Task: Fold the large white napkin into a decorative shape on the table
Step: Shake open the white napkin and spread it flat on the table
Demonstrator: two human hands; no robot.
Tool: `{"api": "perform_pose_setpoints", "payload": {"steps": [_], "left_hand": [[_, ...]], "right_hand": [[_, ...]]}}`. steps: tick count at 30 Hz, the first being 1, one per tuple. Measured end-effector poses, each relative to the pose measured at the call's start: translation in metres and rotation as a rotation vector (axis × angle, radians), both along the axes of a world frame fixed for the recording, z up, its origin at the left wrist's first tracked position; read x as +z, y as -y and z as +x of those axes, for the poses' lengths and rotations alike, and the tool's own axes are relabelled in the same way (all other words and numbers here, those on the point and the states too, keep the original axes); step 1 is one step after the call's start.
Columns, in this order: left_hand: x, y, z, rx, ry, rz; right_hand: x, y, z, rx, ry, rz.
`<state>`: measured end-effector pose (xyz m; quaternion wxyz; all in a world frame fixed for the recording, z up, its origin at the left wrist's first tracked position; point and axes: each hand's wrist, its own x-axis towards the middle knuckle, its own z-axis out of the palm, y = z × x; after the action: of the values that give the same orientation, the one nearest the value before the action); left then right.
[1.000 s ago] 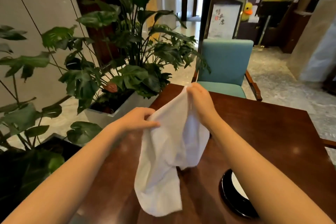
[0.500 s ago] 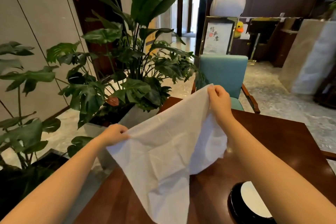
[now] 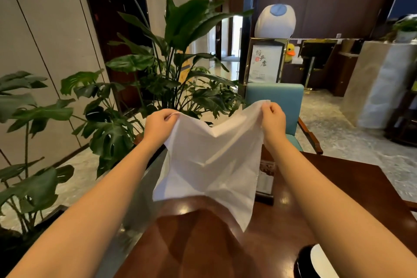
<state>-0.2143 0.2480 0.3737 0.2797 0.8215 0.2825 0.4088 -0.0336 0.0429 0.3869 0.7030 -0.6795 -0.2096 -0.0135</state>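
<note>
while both arms reach forward, the left hand (image 3: 159, 124) pinches one top corner of the white napkin (image 3: 212, 165) and the right hand (image 3: 273, 119) pinches the other top corner, each with closed fingers on the cloth. the one napkin hangs in the air between the two hands, spread open and creased, above the dark wooden table (image 3: 352, 187); its lowest corner points down near the table top, but i cannot tell if it touches. the napkin hides a part of a small stand (image 3: 266, 178) on the table behind it, so this thing is hard to make out. one black plate (image 3: 304, 262) is cut off at the bottom edge and partly covered by the right forearm. one teal chair (image 3: 284, 99) stands behind the table, its seat mostly hidden by the right hand and napkin. green plants (image 3: 176, 56) stand at the left. one framed sign (image 3: 265, 61) and one yellow duck toy (image 3: 290, 52) are far behind.
</note>
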Motion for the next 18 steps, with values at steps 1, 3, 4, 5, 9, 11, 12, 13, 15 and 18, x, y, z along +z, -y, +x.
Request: {"api": "perform_pose_setpoints", "payload": {"steps": [1,3,4,5,9,11,12,13,15,18], "left_hand": [[0.002,-0.002,-0.003,0.014,-0.006,0.017],[-0.002,-0.005,-0.016,0.016,-0.039,0.074],[-0.008,-0.005,-0.026,0.008,-0.066,0.116],[-0.018,-0.006,-0.037,-0.006,-0.103,0.164],[-0.077,-0.005,-0.092,-0.108,-0.329,0.274],[-0.113,-0.002,-0.119,-0.177,-0.479,0.309],[-0.13,0.002,-0.13,-0.22,-0.554,0.342],[-0.148,0.007,-0.139,-0.266,-0.614,0.355],[-0.181,0.019,-0.154,-0.339,-0.763,0.281],[-0.226,0.036,-0.17,-0.402,-0.967,0.202]], "right_hand": [[0.0,0.002,-0.001,-0.002,-0.01,0.014],[-0.006,0.01,-0.004,-0.003,-0.041,0.047],[-0.012,0.016,-0.007,-0.003,-0.066,0.069],[-0.021,0.023,-0.01,0.001,-0.107,0.091],[-0.083,0.063,-0.028,0.053,-0.239,0.064],[-0.128,0.085,-0.041,0.087,-0.236,-0.031],[-0.151,0.095,-0.049,0.109,-0.225,-0.098],[-0.174,0.104,-0.059,0.13,-0.213,-0.18],[-0.218,0.12,-0.077,0.18,-0.23,-0.296],[-0.272,0.147,-0.103,0.288,-0.278,-0.419]]}}
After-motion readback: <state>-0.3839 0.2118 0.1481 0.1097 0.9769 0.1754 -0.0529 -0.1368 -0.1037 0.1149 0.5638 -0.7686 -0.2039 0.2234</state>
